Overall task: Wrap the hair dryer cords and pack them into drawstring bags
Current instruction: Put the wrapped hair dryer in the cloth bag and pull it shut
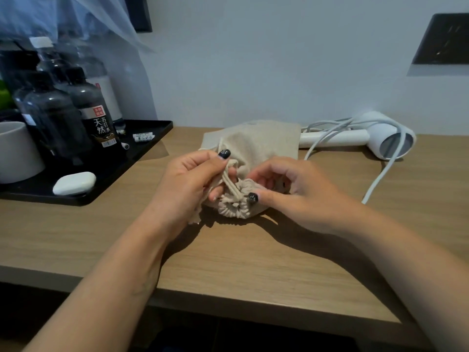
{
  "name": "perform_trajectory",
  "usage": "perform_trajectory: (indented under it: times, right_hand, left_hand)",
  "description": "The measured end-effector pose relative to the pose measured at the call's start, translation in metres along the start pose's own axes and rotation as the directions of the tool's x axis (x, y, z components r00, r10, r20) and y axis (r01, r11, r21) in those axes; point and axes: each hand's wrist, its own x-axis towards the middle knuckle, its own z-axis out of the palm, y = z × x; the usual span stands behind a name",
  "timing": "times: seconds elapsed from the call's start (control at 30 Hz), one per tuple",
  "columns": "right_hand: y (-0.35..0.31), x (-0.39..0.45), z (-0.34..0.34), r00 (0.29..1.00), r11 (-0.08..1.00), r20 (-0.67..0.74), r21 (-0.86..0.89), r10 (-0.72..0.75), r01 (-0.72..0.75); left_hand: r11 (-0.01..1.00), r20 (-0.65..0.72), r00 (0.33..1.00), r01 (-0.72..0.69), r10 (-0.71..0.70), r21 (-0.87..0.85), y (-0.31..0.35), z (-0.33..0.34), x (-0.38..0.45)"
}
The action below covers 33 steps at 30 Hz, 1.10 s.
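Bag closing step going on, I think. Left hand [187,179] pinching drawstring [229,185]; right hand [286,191] gripping gathered mouth of beige drawstring bag [256,148] on wooden table [253,262]. Next I'm needing steady pull till mouth is tight. I'm counting one bag, one white hair dryer [368,137] behind, cord [380,174] trailing loose.

I see a beige cloth drawstring bag [256,153] lying on its side mid-frame, its mouth [234,205] cinched into tight radial pleats and facing me at 6 o'clock. Its pale drawstring [229,182] runs up from the gathered mouth toward 11 o'clock. At 3 o'clock of the bag a white hair dryer [375,138] lies on its side, handle pointing at the bag, its white cord [380,174] looped loosely over it and trailing toward 5 o'clock.
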Motion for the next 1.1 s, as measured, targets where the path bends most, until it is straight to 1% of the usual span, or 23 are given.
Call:
perform_trajectory:
  times: [0.17, 0.37, 0.57, 0.73, 0.83, 0.93, 1.03, 1.1]
  right_hand:
    - [0.004, 0.001, -0.022, 0.998, 0.997, -0.05, -0.08, -0.028, 0.024]
    - [0.009, -0.002, -0.032, 0.997, 0.994, -0.077, -0.113, -0.001, -0.007]
    - [0.01, -0.004, -0.024, 0.994, 0.992, -0.107, -0.125, 0.006, -0.019]
    - [0.002, -0.007, -0.016, 0.979, 0.991, -0.188, -0.118, -0.08, 0.058]
    - [-0.002, -0.008, -0.01, 0.963, 0.991, -0.236, -0.074, -0.129, 0.115]
    - [-0.002, -0.008, -0.007, 0.959, 0.99, -0.245, -0.031, -0.144, 0.141]
    - [-0.003, -0.007, -0.006, 0.945, 0.987, -0.286, -0.025, -0.159, 0.159]
    - [-0.005, -0.007, -0.005, 0.938, 0.986, -0.304, -0.024, -0.166, 0.167]
  left_hand:
    - [0.999, 0.096, 0.995, 0.041, -0.043, 0.022, 0.001, 0.008, -0.006]
    - [0.995, 0.163, 0.985, 0.032, -0.046, 0.091, 0.001, 0.008, -0.008]
    - [1.0, 0.105, 0.994, 0.017, -0.016, -0.013, 0.001, 0.011, -0.011]
    - [0.997, 0.026, 0.999, -0.018, 0.02, -0.072, 0.001, 0.011, -0.01]
    - [0.998, 0.031, 0.999, -0.025, 0.026, -0.051, -0.001, 0.011, -0.01]
    - [0.999, 0.034, 0.999, -0.03, 0.032, -0.045, -0.001, 0.011, -0.009]
    - [0.998, 0.037, 0.998, -0.059, 0.058, 0.012, 0.001, 0.012, -0.008]
    - [0.998, 0.044, 0.997, -0.064, 0.063, 0.019, 0.001, 0.012, -0.009]
